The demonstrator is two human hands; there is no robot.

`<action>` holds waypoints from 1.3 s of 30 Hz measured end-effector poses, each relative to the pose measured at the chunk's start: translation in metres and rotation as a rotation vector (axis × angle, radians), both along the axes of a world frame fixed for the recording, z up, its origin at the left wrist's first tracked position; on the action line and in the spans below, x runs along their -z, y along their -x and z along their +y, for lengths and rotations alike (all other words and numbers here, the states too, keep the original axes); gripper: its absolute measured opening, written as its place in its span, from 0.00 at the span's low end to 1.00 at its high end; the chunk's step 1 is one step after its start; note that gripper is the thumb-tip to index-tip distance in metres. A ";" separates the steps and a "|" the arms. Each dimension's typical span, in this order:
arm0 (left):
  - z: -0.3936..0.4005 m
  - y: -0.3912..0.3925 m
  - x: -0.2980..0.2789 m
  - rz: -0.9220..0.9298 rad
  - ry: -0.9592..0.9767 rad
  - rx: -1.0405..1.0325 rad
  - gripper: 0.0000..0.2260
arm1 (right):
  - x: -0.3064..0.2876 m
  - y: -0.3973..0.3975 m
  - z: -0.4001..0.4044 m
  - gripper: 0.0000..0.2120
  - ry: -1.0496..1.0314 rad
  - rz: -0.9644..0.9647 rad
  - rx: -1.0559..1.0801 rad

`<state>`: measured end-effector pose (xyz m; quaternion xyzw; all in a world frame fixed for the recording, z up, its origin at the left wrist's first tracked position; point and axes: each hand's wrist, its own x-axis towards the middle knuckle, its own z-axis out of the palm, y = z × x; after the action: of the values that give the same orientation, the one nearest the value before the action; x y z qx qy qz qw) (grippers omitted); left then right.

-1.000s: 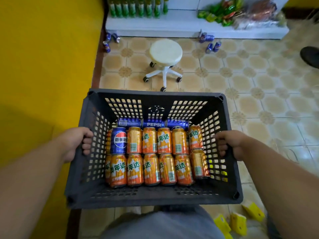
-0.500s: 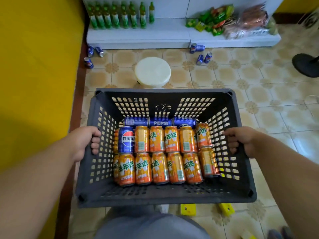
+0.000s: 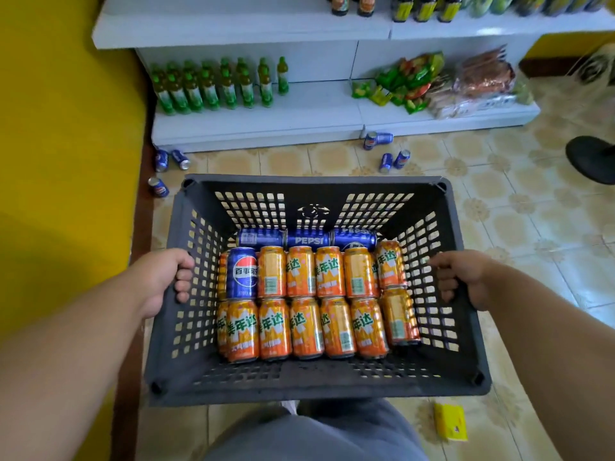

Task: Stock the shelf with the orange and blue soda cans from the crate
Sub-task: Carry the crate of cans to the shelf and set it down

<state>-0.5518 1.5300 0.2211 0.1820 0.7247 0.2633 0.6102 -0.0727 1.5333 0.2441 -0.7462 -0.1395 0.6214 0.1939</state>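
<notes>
I carry a dark grey slotted crate [image 3: 316, 380] in front of me. My left hand [image 3: 166, 277] grips its left wall and my right hand [image 3: 457, 277] grips its right wall. Inside lie two rows of orange soda cans [image 3: 306, 327], one blue Pepsi can [image 3: 242, 277] at the left of the far row, and three more blue cans [image 3: 307, 240] lying along the far wall. The white shelf [image 3: 316, 108] stands straight ahead, its lowest board bare in the middle.
Green bottles [image 3: 213, 88] fill the shelf's left, snack bags [image 3: 409, 84] its right. Loose blue cans [image 3: 386, 154] lie on the tiled floor before the shelf and near the yellow wall [image 3: 66, 128]. A black fan base [image 3: 592, 158] sits right; a yellow box [image 3: 451, 424] by my feet.
I have walked forward with the crate. The shelf is closer and an upper board came into view. The white stool has disappeared behind the crate. My grip has not changed.
</notes>
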 end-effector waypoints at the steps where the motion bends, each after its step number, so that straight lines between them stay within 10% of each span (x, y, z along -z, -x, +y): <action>1: 0.020 0.001 0.000 0.010 0.004 -0.008 0.10 | 0.000 0.003 0.022 0.13 0.009 -0.002 -0.006; 39: 0.653 0.083 0.103 0.047 0.061 -0.135 0.11 | 0.120 0.098 0.717 0.09 -0.007 -0.034 -0.124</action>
<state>-0.6345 2.1829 0.1184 0.1203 0.7570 0.2773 0.5793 -0.1703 2.2500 0.1245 -0.7459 -0.1911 0.6188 0.1553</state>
